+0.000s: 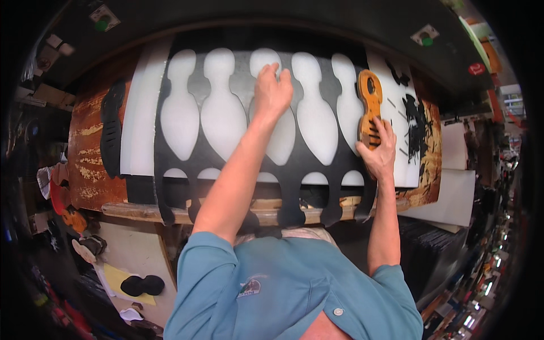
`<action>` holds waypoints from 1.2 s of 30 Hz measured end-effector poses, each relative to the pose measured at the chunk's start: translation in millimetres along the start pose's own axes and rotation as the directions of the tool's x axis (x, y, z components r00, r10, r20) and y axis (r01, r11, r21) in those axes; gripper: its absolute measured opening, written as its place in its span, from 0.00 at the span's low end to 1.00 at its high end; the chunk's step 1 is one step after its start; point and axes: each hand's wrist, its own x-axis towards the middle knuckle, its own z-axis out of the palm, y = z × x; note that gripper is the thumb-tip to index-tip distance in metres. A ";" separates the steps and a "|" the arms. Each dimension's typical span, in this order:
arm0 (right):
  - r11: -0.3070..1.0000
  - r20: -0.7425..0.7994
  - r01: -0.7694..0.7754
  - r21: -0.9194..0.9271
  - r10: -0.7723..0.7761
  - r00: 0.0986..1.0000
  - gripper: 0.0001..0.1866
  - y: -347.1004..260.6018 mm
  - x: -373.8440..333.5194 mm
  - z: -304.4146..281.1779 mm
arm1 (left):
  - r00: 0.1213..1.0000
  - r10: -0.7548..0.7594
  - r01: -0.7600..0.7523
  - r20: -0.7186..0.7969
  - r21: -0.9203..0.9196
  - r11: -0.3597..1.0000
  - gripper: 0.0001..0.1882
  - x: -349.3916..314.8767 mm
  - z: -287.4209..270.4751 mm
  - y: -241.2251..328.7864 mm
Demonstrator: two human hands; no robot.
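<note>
A black sheet [238,164] with several sole-shaped cut-outs lies over a white board [141,113]. Above the sheet's middle cut-out is my left hand [273,93], its fingers partly bent and apart, with nothing seen in it. Whether its fingertips touch the sheet is hard to make out. At the sheet's right side, my right hand [381,150] grips the lower end of an orange sole-shaped cutting die [371,99] with a hole near its top and dark slots lower down. The die stands over the edge of the rightmost cut-out.
Black sole-shaped pieces [112,130] lie at the board's left, and black scraps [416,127] at its right. A dark machine beam [260,20] spans the far side. A wooden rail [136,211] runs along the near edge. Black sheets [425,249] are stacked at the lower right.
</note>
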 end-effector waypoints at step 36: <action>0.969 0.077 0.213 0.123 -0.223 0.972 0.42 -11.6 -73.6 -18.4 | 0.966 0.186 -0.235 0.180 0.309 0.922 0.08 -241.8 -37.4 -14.8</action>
